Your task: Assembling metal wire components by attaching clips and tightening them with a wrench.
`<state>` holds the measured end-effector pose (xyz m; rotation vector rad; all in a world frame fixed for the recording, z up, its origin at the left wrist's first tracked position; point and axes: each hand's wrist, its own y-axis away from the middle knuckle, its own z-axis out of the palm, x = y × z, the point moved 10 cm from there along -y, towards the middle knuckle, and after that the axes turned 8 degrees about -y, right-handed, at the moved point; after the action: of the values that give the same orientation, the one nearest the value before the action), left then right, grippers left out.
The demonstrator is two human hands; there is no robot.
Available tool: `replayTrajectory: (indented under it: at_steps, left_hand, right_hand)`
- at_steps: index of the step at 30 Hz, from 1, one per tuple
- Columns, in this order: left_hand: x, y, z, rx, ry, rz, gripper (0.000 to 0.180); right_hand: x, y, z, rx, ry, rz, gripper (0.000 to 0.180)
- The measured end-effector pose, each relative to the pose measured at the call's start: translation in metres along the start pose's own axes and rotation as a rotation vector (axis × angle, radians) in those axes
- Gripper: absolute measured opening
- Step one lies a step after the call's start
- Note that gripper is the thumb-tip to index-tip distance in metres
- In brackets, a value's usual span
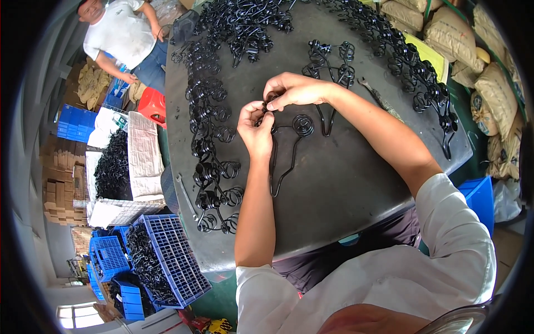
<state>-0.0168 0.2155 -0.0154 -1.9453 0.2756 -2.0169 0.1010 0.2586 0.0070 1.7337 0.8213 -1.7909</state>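
Over the middle of the dark tabletop my two hands meet at a black coiled wire spring (303,126). Its long bent loop points toward me, with one coil showing to the right. My left hand (256,127) is closed around its left side, thumb and fingers pinched together. From above, my right hand (295,91) is closed too, its fingertips pinching at the same spot; fingers hide the exact part gripped. Just beyond the right wrist lies a similar double-coil wire spring (344,76), its loop passing beneath my forearm.
Rows of black wire springs line the table's left (214,128) and right (409,67) sides, and a heap (245,28) lies at the far end. Wrenches lie at left (186,196) and right (380,98). Blue crates (172,259) stand left; sacks (456,36) at right. A person (119,33) stands far left.
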Motion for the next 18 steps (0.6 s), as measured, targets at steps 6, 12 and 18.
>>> replayTrajectory:
  at_steps: [6,12,18]
  left_hand:
    - [-0.004,-0.003,-0.004,0.005,-0.048,0.027,0.023]
    - [-0.014,-0.002,-0.003,0.025,-0.021,-0.097,0.012]
    - [-0.013,-0.004,-0.003,0.008,-0.017,-0.046,0.011]
  right_hand:
    - [-0.007,0.001,0.001,-0.022,-0.029,-0.093,0.024]
    - [-0.008,0.002,0.001,-0.050,-0.011,-0.094,0.032]
    - [-0.006,0.002,0.000,-0.048,-0.027,-0.070,0.033]
